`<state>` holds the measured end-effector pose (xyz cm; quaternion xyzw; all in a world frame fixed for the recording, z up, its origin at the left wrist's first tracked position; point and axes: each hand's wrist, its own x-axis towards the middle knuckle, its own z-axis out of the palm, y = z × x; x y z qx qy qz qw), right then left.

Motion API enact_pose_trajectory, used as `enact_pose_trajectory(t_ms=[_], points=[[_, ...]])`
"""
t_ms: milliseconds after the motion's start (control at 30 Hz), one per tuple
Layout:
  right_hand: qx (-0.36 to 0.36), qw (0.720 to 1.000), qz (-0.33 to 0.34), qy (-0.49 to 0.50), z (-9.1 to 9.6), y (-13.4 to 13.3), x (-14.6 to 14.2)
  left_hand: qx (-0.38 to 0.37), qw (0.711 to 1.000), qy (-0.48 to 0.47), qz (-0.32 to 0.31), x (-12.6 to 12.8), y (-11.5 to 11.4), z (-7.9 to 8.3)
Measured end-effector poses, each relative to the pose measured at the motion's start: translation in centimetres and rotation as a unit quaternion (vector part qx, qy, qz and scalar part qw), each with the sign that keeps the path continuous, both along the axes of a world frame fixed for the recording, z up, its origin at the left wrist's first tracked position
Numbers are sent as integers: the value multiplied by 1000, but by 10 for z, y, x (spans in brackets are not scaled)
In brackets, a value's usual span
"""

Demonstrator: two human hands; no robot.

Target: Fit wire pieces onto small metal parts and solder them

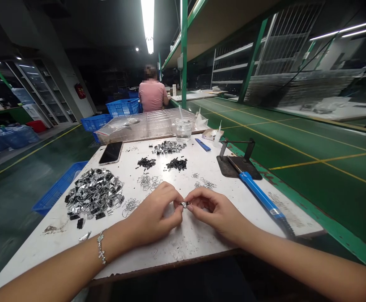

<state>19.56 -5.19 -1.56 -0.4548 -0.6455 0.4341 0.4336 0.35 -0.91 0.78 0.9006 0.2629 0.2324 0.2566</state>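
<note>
Between the fingertips of both hands is a small silver-and-black metal part [184,205], its exact kind too small to make out. My left hand [159,209] pinches one side of it between thumb and forefinger. From the other side, my right hand [213,208] pinches it the same way. Just beyond the hands lie small piles of thin wire pieces [205,183], with more wire pieces [147,181] toward the left. Farther back sit two heaps of small black pieces [176,163]. A large mound of silver-and-black parts [95,193] covers the table's left side.
A soldering iron [258,193] with a blue handle rests on its stand [239,163] at right. A phone [111,152], a water cup [183,129] and a blue cutter [202,144] lie farther back. Beyond a clear plastic tray [151,121] sits a person [153,94].
</note>
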Motion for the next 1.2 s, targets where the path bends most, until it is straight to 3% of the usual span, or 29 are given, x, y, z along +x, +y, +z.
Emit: enact_pose_trajectory(t_ms=[467,967,1200], points=[[19,1000,-10,-20,2,-4,-2,-64,998,-16,22,1,-2,-2],[-14,998,-27,-46,4,-6,-2,-47,999,-15,7,2,-3,-4],[-26,1000,-8,1,2,-1,1,-47,998,-20,38,2,-2,-5]])
